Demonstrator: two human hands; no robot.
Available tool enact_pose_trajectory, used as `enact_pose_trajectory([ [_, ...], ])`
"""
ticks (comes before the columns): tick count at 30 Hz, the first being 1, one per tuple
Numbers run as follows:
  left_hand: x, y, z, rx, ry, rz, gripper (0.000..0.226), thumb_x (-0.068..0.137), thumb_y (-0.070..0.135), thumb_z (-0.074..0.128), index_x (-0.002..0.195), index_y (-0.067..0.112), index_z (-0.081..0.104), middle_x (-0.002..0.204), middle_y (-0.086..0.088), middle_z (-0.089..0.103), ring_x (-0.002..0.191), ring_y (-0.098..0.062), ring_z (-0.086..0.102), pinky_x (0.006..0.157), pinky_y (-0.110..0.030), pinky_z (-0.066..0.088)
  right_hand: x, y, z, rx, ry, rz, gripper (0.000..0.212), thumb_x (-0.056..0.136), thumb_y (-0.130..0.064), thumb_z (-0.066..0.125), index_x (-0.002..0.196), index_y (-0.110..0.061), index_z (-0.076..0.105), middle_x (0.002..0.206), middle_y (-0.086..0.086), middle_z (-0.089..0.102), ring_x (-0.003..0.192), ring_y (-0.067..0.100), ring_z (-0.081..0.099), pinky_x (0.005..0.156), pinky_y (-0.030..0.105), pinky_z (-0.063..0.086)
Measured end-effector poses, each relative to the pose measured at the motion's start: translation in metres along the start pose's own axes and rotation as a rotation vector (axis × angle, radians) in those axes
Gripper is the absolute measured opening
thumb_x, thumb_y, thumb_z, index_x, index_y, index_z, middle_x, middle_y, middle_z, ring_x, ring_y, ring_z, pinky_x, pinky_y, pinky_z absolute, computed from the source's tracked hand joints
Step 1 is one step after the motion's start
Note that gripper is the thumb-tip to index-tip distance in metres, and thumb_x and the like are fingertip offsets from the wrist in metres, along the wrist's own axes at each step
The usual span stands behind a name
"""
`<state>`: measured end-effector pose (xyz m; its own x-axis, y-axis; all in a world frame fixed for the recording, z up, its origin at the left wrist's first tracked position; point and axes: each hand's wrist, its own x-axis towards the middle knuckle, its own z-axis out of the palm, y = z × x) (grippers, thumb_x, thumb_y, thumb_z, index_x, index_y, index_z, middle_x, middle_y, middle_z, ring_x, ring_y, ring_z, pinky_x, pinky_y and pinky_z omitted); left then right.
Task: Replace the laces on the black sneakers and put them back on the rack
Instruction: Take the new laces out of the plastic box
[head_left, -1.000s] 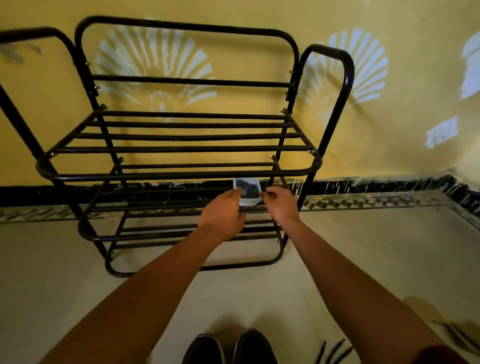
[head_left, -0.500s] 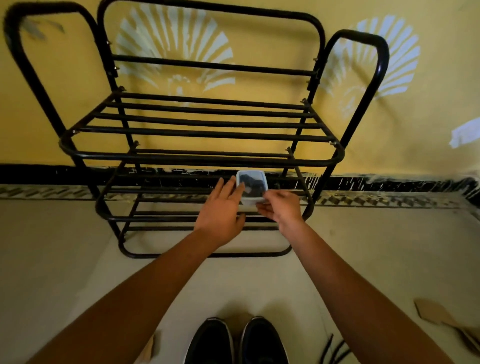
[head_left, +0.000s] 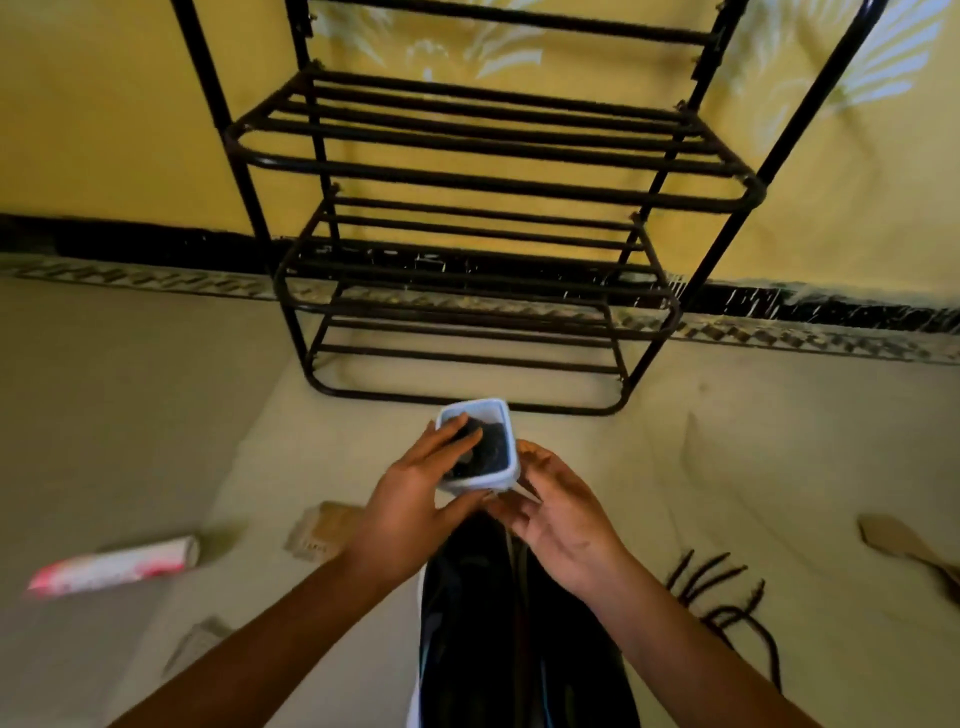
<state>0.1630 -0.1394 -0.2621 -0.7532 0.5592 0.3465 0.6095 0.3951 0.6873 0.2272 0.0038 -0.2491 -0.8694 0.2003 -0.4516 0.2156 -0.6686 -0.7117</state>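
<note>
A: Far left, on the floor: a pink-and-white tube lying flat, then a tan cardboard scrap. Both are well apart from the work.
B: Left hand?
A: Grasping a small white plastic tub with dark contents. Fingers curled over its rim, mouth tipped toward the face, likely to get at what's inside. Contents too blurred to name.
B: Right hand?
A: Palm up, fingers slack, tips at the tub's lower corner. Grips nothing I can see.
B: The shoes?
A: Pair of black sneakers on the floor under both hands, side by side, toes toward the black metal tube rack at the wall. Loose black laces lie near on their right, probably within reach. A pale wooden tool lies farther right.
B: Room?
A: A lane of bare floor runs from the toes to the rack. Its bottom rail is an edge to lift over.
</note>
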Motion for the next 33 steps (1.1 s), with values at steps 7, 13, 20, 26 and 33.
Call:
enact_pose_trajectory([
  [7,-0.075,-0.010,-0.005,-0.055,-0.028,-0.004,0.068,0.079,0.071,0.044,0.136,0.034,0.044,0.134,0.028,0.043,0.125,0.008,0.040,0.101,-0.010,0.033,-0.024,0.061,-0.007,0.072,-0.162,0.233,0.060,0.072,-0.034,0.074,0.122,-0.005,0.059,0.112,0.020,0.066,0.089,0.026,0.069,0.072,0.034,0.058],
  [13,-0.099,0.004,-0.015,0.109,0.100,0.033,0.055,0.075,0.054,0.058,0.116,0.018,0.065,0.096,0.002,0.074,0.083,-0.002,0.063,0.064,-0.008,0.045,-0.029,0.081,-0.006,0.090,-0.258,0.151,0.087,0.046,-0.032,0.094,0.121,-0.007,0.059,0.110,0.017,0.066,0.093,0.026,0.068,0.073,0.033,0.058],
  [20,-0.108,0.011,-0.017,0.306,0.145,0.205,0.050,0.094,0.041,0.043,0.111,0.001,0.067,0.095,-0.007,0.074,0.062,-0.013,0.069,0.052,-0.021,0.053,-0.036,0.084,-0.002,0.111,-0.261,0.103,0.084,0.041,-0.029,0.096,0.115,-0.006,0.063,0.099,0.014,0.069,0.082,0.022,0.069,0.063,0.030,0.056],
  [26,-0.114,0.014,-0.018,0.285,0.125,0.210,0.052,0.099,0.039,0.033,0.116,0.001,0.064,0.082,-0.004,0.073,0.055,-0.013,0.065,0.048,-0.022,0.049,-0.041,0.089,-0.006,0.129,-0.227,0.106,0.081,0.035,-0.030,0.097,0.106,-0.006,0.068,0.098,0.016,0.069,0.082,0.024,0.069,0.065,0.033,0.058],
  [33,-0.117,0.016,-0.021,0.002,0.053,0.001,0.048,0.090,0.049,0.049,0.123,0.017,0.062,0.102,0.008,0.072,0.081,-0.006,0.069,0.069,-0.020,0.054,-0.044,0.088,-0.016,0.043,-0.218,0.053,0.093,0.042,-0.029,0.095,0.124,-0.006,0.059,0.110,0.018,0.066,0.096,0.029,0.067,0.075,0.037,0.058],
])
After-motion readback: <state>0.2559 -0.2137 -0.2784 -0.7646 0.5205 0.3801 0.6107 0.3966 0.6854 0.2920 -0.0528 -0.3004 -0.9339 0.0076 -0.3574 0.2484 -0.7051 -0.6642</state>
